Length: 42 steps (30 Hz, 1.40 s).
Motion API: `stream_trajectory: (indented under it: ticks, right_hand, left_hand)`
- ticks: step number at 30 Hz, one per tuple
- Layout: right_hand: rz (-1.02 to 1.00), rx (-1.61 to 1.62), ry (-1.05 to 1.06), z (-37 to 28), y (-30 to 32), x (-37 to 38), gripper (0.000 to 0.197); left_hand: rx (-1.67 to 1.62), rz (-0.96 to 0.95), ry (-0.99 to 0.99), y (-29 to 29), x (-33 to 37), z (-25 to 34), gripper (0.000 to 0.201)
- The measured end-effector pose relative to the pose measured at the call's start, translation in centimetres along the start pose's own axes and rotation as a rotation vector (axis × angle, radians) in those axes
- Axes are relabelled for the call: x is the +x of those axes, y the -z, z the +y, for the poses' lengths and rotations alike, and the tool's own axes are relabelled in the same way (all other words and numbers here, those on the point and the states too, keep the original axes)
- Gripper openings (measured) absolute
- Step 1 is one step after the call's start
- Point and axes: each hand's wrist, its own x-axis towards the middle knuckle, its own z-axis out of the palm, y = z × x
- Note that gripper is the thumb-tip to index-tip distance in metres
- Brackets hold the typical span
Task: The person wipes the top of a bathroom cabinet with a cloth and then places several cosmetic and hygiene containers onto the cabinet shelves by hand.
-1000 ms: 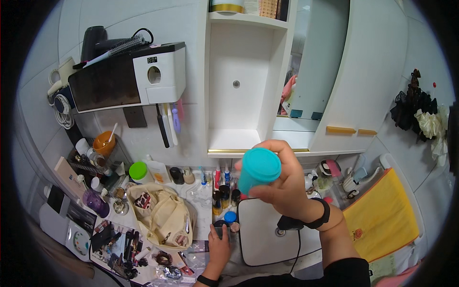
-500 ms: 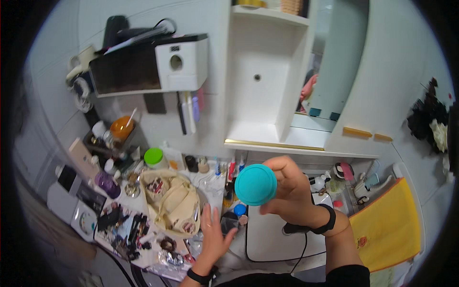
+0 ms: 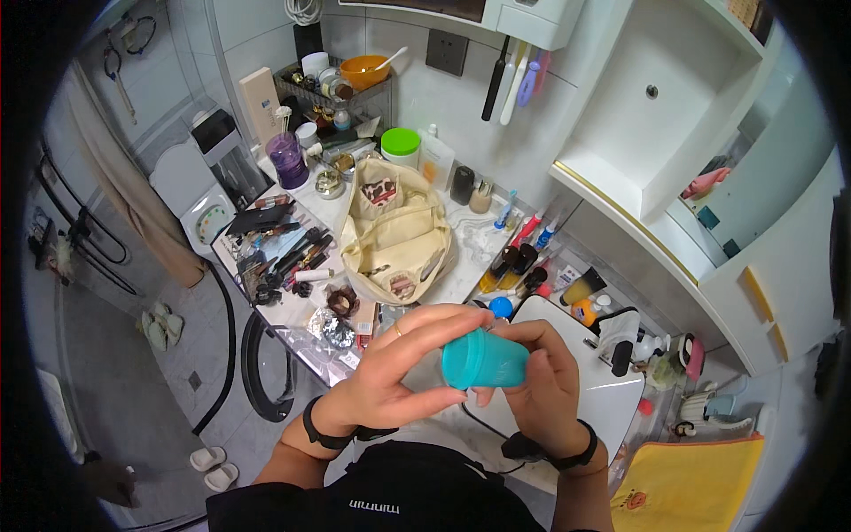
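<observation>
A teal lidded cup is held tilted on its side in front of my body, its wide lid facing left. My right hand is wrapped round the cup's base end. My left hand grips the lid side, thumb below and fingers stretched over the top. Beyond them stands a cream fabric bag, its mouth gaping, with small patterned pouches inside. Under my right hand lies the white sink cover or board with a dark rim.
Makeup brushes and cosmetics crowd the counter at left. Toiletry bottles line the wall, and a green-lidded jar stands behind the bag. A wire rack holds an orange bowl. A yellow towel hangs at right.
The teal cup has come down and nearer to me, turning from end-on to side-on. My left hand has left the counter and taken hold of its lid end. The view has swung left.
</observation>
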Motion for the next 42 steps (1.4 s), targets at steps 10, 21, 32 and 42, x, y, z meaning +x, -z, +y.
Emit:
stream_trajectory:
  ticks: [10, 21, 32, 42]
  right_hand:
    - [-0.054, -1.001, 0.701, 1.5, -0.7, -3.4, 0.053]
    - [0.067, -1.038, 0.607, 0.9, -1.9, -5.7, 0.054]
    - [0.023, -1.026, 0.597, 0.5, -1.7, -6.5, 0.064]
    - [0.194, -0.8, 0.452, 1.5, -1.3, -6.9, 0.053]
  left_hand:
    - [-0.101, 0.085, 0.187, -2.2, -3.7, 1.9, 0.055]
    - [-0.117, 0.068, 0.034, -3.3, -4.9, 2.1, 0.047]
    - [-0.225, 0.061, 0.086, -4.1, -4.9, 1.9, 0.056]
    - [-0.387, 0.138, 0.429, -4.0, -5.6, 2.8, 0.062]
